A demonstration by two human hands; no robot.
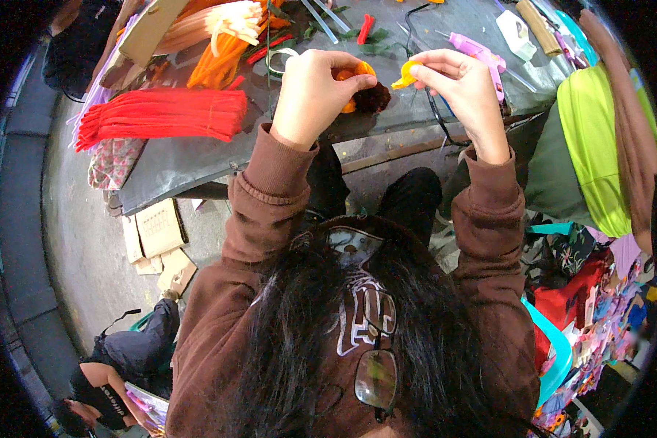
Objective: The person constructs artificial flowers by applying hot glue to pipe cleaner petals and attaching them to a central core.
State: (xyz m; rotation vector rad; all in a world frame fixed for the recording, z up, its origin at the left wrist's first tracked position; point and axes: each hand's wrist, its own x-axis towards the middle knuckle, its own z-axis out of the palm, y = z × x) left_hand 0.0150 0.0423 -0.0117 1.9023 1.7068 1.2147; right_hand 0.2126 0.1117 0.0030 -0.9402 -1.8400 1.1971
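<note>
My left hand (317, 95) is closed round a fuzzy orange-and-dark-brown piece (369, 97), like a flower head, above the grey tabletop (168, 168). To its right, my right hand (449, 87) pinches a small yellow fuzzy piece (405, 75) between thumb and fingers, apart from the brown piece. A pink glue gun (474, 51) lies just behind my right hand, and a black cord (407, 33) runs down beside it. A thick bundle of red fuzzy stems (160, 117) is at the left of my left hand.
Orange stems (219, 58), cardboard (135, 40), a white plastic piece (517, 35) and a brown roll (539, 27) lie on the table. Green fabric (595, 153) is at right. Cardboard sheets (157, 230) lie on the floor at left; another person (98, 387) is at lower left.
</note>
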